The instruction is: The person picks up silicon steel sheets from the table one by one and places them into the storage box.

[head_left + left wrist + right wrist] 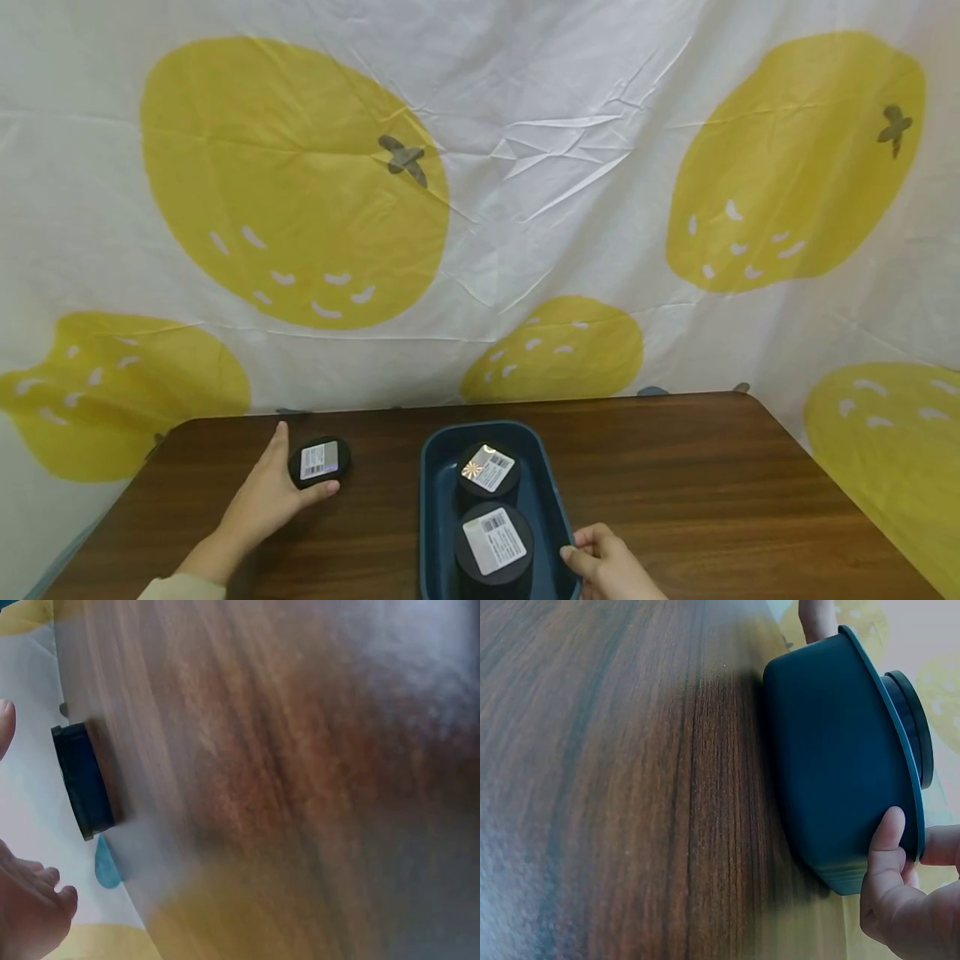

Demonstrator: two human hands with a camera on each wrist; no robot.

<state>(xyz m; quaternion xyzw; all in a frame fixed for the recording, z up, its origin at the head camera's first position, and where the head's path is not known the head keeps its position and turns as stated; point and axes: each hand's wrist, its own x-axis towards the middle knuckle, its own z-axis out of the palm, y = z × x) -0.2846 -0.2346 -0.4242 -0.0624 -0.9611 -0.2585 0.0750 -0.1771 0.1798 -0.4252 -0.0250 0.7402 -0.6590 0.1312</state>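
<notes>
A low, round black container [319, 460] with a white label on top lies on the table at the left. My left hand [262, 504] is beside it, thumb and fingers spread around its near side; in the left wrist view a gap shows between this hand [34, 911] and the container [84, 780]. A deep dark-blue tray [428, 517] stands at the middle, bearing two black round containers with labelled tops, one farther [489, 471] and one nearer [495, 542]. My right hand [611, 567] pinches the tray's right rim between thumb and fingers.
The brown wooden table [697, 492] has its back edge against a white cloth [525, 208] printed with large yellow fruit. More of this cloth hangs at both sides.
</notes>
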